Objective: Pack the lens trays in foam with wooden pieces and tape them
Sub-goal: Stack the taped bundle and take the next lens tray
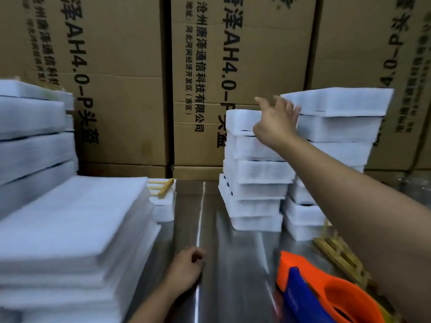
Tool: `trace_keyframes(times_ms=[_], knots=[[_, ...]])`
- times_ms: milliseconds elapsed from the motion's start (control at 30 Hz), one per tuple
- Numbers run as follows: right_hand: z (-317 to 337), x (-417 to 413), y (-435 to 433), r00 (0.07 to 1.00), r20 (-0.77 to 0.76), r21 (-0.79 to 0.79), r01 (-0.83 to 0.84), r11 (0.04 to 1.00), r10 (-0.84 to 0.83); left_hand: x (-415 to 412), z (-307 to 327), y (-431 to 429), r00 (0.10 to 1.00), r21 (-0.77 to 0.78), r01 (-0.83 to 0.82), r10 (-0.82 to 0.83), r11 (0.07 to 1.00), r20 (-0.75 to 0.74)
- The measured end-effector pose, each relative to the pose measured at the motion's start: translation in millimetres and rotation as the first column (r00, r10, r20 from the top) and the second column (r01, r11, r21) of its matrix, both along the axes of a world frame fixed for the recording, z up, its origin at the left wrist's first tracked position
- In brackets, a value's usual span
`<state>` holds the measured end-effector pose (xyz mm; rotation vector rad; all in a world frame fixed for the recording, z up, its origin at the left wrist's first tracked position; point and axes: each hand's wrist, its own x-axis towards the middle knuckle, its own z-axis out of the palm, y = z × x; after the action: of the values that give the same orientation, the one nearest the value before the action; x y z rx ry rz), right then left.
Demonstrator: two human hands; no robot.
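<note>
Right hand (276, 122) raised, fingers straight and spread, at the near edge of the top foam-wrapped tray (338, 101) on the right-hand stacks. Contact is blurred; nothing gripped. Left hand (186, 268) rests on the steel table (224, 229), fingers loosely curled, empty.

Judgement: bundle likely light, foam soft and a bit slick, contents fragile. Take it by both long sides, level, no squeezing.

Wooden pieces (338, 255) and tape dispenser (326, 287) near right. Loose foam sheets (77, 217) stacked left. Cardboard cartons (121, 89) behind.
</note>
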<state>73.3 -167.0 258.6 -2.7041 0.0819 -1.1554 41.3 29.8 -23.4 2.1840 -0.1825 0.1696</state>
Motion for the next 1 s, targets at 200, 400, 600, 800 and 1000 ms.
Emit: trace_keyframes(times_ms=[200, 400, 600, 800, 1000], knots=[[-6, 12, -18, 0.997, -0.072, 0.012, 0.016, 1.000, -0.015, -14, -8, 8, 0.991, 0.126, -0.001, -0.016, 0.992, 0.131], [-3, 21, -12, 0.997, -0.039, -0.126, 0.063, 0.990, -0.068, -21, 7, 9, 0.993, 0.086, -0.089, 0.082, 0.992, 0.089], [-4, 22, -11, 0.996, 0.069, -0.015, 0.064, 0.998, -0.063, -20, 10, 9, 0.988, 0.046, -0.132, 0.127, 0.990, 0.092], [-5, -4, 8, 0.972, 0.236, -0.051, -0.001, 0.999, 0.013, -13, 8, 10, 0.983, -0.009, -0.167, 0.167, 0.986, 0.072], [-23, -73, 49, 0.923, 0.378, 0.006, -0.085, 0.996, 0.076, -13, 2, 11, 0.984, -0.167, -0.171, 0.176, 0.971, 0.020]])
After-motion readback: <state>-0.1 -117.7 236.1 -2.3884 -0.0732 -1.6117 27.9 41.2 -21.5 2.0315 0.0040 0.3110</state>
